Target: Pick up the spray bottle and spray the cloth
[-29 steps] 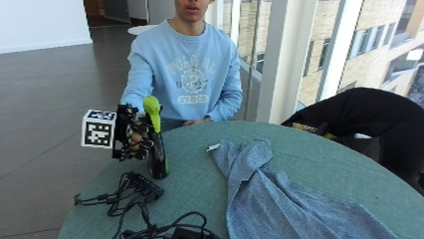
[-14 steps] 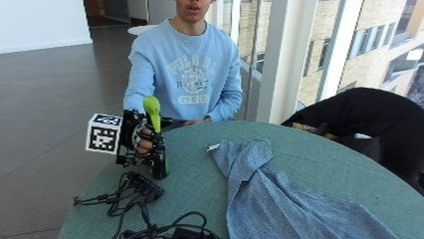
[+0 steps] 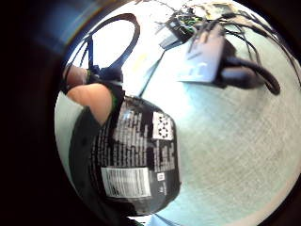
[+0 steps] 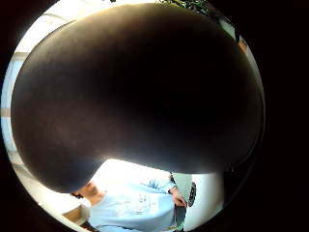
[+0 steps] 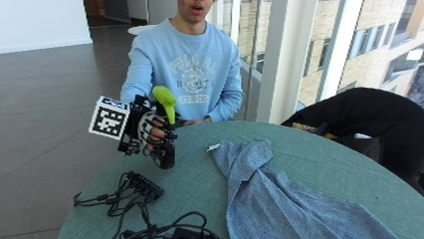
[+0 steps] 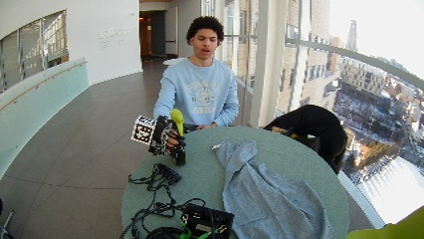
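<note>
While the cloth (image 5: 278, 199) lies spread across the green worktop (image 5: 344, 164) from the near edge toward its middle, cables (image 5: 132, 186) sit at about eight o'clock of it. Beyond them, at roughly ten o'clock, the gloved right hand (image 5: 154, 133) has its fingers curled round the black spray bottle (image 5: 163, 149), green nozzle uppermost, its base lifted just clear of the worktop.

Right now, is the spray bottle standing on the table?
No: in the outside view the gloved right hand holds the spray bottle tilted in the air, clear of the table.
</note>
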Available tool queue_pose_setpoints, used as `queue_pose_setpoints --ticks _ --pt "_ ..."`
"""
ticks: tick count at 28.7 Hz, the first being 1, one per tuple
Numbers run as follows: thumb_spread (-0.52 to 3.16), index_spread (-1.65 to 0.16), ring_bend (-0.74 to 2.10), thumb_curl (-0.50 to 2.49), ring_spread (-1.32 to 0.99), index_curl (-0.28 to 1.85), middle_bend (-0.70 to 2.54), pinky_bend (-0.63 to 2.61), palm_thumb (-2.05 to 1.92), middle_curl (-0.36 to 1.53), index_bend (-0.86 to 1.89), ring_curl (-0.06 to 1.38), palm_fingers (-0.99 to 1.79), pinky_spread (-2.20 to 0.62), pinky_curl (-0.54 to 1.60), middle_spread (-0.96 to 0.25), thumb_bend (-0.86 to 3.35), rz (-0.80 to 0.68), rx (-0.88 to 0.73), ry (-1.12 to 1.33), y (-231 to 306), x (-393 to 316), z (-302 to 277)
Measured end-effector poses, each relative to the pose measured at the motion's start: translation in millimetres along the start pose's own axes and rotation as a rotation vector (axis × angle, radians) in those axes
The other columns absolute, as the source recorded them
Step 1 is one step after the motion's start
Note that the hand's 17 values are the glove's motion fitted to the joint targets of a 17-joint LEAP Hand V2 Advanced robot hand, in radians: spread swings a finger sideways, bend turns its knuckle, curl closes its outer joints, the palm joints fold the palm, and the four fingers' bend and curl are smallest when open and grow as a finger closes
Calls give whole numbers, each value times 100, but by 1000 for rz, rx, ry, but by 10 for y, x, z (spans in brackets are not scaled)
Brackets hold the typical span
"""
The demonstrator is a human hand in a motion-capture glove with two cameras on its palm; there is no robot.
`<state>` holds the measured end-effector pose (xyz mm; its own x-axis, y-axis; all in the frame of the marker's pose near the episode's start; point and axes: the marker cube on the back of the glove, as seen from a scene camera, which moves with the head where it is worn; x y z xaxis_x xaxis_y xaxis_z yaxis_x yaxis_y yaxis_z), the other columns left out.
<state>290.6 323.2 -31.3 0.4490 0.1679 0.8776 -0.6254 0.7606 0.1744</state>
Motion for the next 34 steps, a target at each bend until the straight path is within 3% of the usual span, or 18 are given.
queue_pose_setpoints --ticks 8,19,34 --pt "89 -25 40 46 -8 43 37 17 91 44 20 38 113 15 26 -10 0 30 -204 132 -381 -570 265" --pt "87 -23 41 50 -7 44 38 18 91 45 17 39 116 15 28 -9 -2 215 -480 285 -936 -884 739" --pt "86 -22 43 53 -6 46 38 18 91 46 17 40 116 15 30 -9 -2 402 -604 392 -1071 -691 976"
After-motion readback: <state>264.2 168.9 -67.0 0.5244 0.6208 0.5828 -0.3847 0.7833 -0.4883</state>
